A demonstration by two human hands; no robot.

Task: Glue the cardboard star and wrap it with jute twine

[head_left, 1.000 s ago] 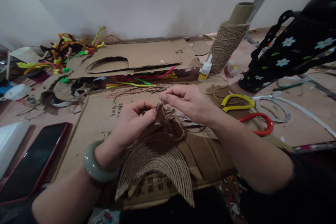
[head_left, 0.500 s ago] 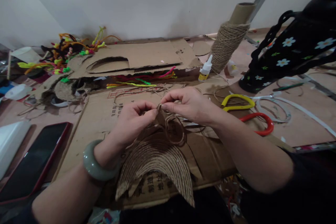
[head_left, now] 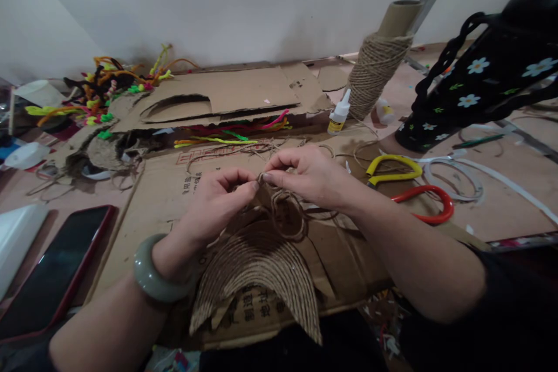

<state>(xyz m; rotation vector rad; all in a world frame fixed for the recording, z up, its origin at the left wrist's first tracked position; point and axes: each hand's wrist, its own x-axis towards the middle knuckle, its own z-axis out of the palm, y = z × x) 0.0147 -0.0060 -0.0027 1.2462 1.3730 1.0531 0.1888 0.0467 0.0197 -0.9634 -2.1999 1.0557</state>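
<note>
My left hand [head_left: 215, 203] pinches the top of a curved piece wrapped in jute twine [head_left: 257, 267], held up over a flat cardboard sheet [head_left: 174, 209]. A pale green bangle [head_left: 150, 273] sits on that wrist. My right hand [head_left: 307, 177] pinches a strand of twine [head_left: 285, 215] right beside the left fingertips; the strand hangs in a loose loop below them. Both hands are closed in a pinch, fingertips almost touching.
A twine spool on a cardboard tube [head_left: 377, 67] and a small glue bottle [head_left: 339, 113] stand behind. Yellow-and-red scissors [head_left: 407, 183] lie to the right, beside a black flowered bag [head_left: 479, 81]. Coloured pipe cleaners [head_left: 104, 90], cut cardboard [head_left: 226, 93] and a phone [head_left: 52, 267] lie to the left.
My right hand has come down and in toward the left fingertips, and the twine loop under them has widened. The left hand has barely moved.
</note>
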